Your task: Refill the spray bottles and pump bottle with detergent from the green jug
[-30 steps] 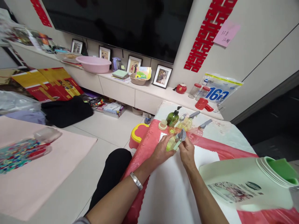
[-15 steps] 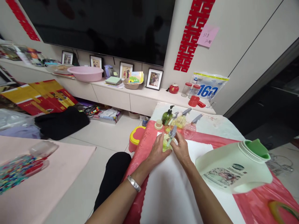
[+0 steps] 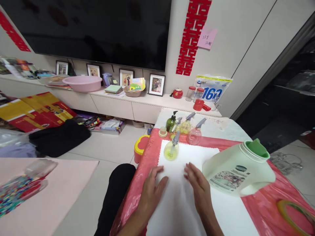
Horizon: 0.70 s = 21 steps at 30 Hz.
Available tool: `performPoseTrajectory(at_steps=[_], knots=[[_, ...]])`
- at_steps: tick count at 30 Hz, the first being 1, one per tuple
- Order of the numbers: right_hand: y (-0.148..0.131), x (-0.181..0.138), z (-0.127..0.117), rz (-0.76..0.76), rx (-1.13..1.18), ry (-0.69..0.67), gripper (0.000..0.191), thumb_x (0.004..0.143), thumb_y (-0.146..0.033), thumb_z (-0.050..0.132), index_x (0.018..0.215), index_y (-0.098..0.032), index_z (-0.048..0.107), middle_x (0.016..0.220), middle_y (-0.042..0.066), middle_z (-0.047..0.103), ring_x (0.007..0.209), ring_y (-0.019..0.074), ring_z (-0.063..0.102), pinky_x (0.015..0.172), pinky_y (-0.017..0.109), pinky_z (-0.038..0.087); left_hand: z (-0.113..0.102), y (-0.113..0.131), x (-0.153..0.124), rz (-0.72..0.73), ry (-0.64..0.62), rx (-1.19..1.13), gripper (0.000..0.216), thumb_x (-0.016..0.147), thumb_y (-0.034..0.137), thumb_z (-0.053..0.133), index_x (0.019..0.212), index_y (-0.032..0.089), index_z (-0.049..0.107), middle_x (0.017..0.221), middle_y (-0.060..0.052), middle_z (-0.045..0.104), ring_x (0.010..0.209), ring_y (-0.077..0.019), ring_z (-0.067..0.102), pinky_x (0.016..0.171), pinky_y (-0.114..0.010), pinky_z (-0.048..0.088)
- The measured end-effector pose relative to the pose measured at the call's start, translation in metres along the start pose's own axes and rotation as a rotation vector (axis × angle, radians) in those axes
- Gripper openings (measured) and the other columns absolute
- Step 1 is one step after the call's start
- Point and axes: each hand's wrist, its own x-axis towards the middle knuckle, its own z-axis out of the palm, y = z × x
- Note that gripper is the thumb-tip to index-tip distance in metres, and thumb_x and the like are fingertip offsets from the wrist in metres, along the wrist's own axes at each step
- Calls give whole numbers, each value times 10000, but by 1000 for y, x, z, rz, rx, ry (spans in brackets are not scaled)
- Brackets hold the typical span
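A small yellow-green spray bottle (image 3: 170,151) with a grey trigger head stands upright on the white sheet (image 3: 182,196). My left hand (image 3: 153,188) hovers over the sheet nearer to me, fingers apart and holding nothing. To its right, my right hand (image 3: 198,184) is also empty, fingers stretched out, between the spray bottle and a large pale green jug (image 3: 238,172). Behind the sheet stand a pink spray bottle (image 3: 194,135), a yellow spray bottle (image 3: 185,127), a green pump bottle (image 3: 170,123) and a pale round cap (image 3: 162,131).
A red plastic cover (image 3: 137,183) lies under the sheet. Near the right edge is a roll of tape (image 3: 283,209). A yellow and red stool (image 3: 139,147) stands left of the table. A pink table (image 3: 64,193) with colourful small pieces is further left.
Both hands have let go of the yellow-green spray bottle and drawn back towards me, moving apart. The bottle now stands alone on the sheet. The view has shifted slightly.
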Motion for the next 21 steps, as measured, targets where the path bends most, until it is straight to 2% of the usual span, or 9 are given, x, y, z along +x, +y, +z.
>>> performPoseTrajectory(at_steps=[2,4,6,8,11,14,17,21], knots=[[8,-22,-8,108,134,-16,518,797,-612,704,1091,-186,727,1167,146,700,970,266,665,811,413,566,-1,4,-20,-109,-124,-131,460,864,633,590,891,184,679,877,-82,707,863,-244,660,812,-368,510],[9,-36,-13,142,182,-75,477,814,-630,677,916,-168,739,923,110,706,745,188,620,647,329,515,-1,13,-29,-160,-211,-234,611,809,767,556,672,177,638,661,-50,645,671,-195,604,689,-322,473],[0,-44,-17,106,196,-132,485,851,-632,630,757,-161,694,702,52,617,589,126,519,548,276,411,-2,30,-31,-130,-254,-295,689,788,822,521,565,175,597,568,-34,584,588,-162,542,638,-301,429],[-17,-50,-23,3,223,-169,526,881,-630,583,635,-166,614,584,11,501,514,101,428,495,264,312,-4,52,-30,-51,-252,-349,708,815,814,496,508,179,562,527,-19,531,545,-139,488,603,-290,381],[-48,-61,-31,-195,283,-209,568,929,-619,507,557,-190,513,536,-9,390,509,113,366,488,291,260,-9,86,-32,82,-222,-414,738,875,789,418,443,194,485,497,-6,449,518,-130,444,560,-294,324],[-65,-72,-35,-290,318,-248,572,963,-604,455,549,-209,454,534,-19,334,524,126,342,506,313,256,-10,106,-39,192,-213,-400,778,890,812,302,418,206,429,482,2,391,498,-128,406,539,-307,298],[-60,-76,-33,-258,290,-214,556,987,-554,441,546,-218,393,526,-35,284,504,117,295,493,315,216,-4,107,-44,151,-188,-349,769,899,810,252,414,224,363,458,13,349,467,-120,350,516,-315,270],[-42,-73,-28,-168,205,-154,557,994,-555,425,551,-223,360,532,-44,267,499,107,272,490,313,195,8,95,-47,48,-189,-288,754,901,811,236,416,240,318,438,19,329,460,-120,342,512,-316,267]])
